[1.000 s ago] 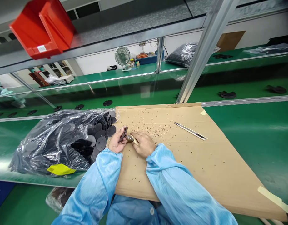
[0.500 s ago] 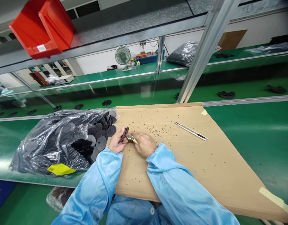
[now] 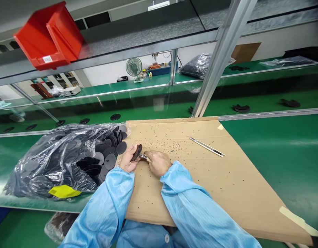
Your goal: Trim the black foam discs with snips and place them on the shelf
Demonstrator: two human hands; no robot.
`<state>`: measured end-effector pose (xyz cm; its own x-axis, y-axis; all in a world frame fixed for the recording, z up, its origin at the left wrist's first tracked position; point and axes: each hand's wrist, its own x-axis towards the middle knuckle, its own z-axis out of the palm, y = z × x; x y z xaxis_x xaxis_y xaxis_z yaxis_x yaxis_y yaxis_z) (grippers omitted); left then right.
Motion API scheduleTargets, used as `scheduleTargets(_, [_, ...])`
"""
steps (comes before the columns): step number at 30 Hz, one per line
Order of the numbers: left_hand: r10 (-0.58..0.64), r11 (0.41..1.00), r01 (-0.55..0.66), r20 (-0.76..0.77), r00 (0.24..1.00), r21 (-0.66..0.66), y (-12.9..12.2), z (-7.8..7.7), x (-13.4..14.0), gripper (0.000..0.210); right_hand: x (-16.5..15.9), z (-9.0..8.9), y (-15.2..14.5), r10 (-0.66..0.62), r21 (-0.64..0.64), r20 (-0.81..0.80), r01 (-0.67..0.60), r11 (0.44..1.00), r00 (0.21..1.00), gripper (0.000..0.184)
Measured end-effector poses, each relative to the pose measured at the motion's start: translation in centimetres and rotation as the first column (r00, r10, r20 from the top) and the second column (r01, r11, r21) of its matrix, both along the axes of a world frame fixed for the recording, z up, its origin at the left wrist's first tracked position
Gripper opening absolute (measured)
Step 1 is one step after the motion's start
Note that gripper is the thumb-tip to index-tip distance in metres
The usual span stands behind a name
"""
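My left hand point(image 3: 129, 160) is closed on a few dark round discs point(image 3: 137, 153), held tilted above the brown cardboard sheet point(image 3: 179, 203). Just to the right, my right hand point(image 3: 159, 162) is wrapped round small metal pliers point(image 3: 143, 156); their shiny head points at the discs' edge. The fingers hide most of the handles, and I cannot tell whether the jaws touch the discs. Tiny dark bits point(image 3: 171, 146) lie scattered over the cardboard. On my left, many loose black discs point(image 3: 110, 161) spill from a clear plastic bag point(image 3: 45, 162).
A slim utility knife point(image 3: 207, 147) lies on the cardboard to the right. A metal post point(image 3: 213, 72) rises behind it. An orange-red bin point(image 3: 49, 38) sits on the shelf overhead. More black discs point(image 3: 115, 117) lie on the green surface beyond the bag.
The view has shifted slightly. Both hands keep their holds; the discs and the tool's head have turned a little relative to each other.
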<state>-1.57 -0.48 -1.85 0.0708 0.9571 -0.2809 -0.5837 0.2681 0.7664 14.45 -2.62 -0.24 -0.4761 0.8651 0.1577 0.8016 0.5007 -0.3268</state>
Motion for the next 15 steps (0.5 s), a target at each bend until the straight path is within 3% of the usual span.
scheduleTargets(5, [0.057,0.998,-0.057,0.028,0.998,0.019,-0.2,0.5,0.7,0.036,0.2,-0.6,0.1,-0.077,-0.023,-0.195,0.074,0.997,0.978,0.039])
scheduleTargets(8, [0.126,0.992,-0.126,-0.002,0.992,0.023,-0.4,0.8,1.1,0.034,0.6,-0.7,0.5,-0.162,-0.059,-0.481,0.153,0.986,0.861,0.034])
scheduleTargets(9, [0.151,0.988,-0.151,-0.021,0.988,0.014,-0.5,0.9,1.2,0.034,0.7,-0.7,0.7,-0.201,-0.116,-0.597,0.164,0.98,0.777,0.032])
scheduleTargets(11, [0.19,0.982,-0.19,-0.045,0.981,0.003,-0.5,1.0,1.3,0.035,1.1,-0.5,1.3,-0.298,-0.3,-0.803,0.082,0.95,0.516,0.032])
scheduleTargets(13, [0.202,0.979,-0.201,-0.033,0.979,0.014,-0.5,0.9,1.4,0.038,1.6,-0.4,1.9,-0.424,-0.452,-0.885,-0.144,0.88,0.19,0.034])
scheduleTargets(15, [0.197,0.98,-0.197,-0.008,0.98,0.033,-0.4,0.8,1.4,0.045,2.1,-0.2,2.4,-0.552,-0.499,-0.832,-0.365,0.786,-0.053,0.028])
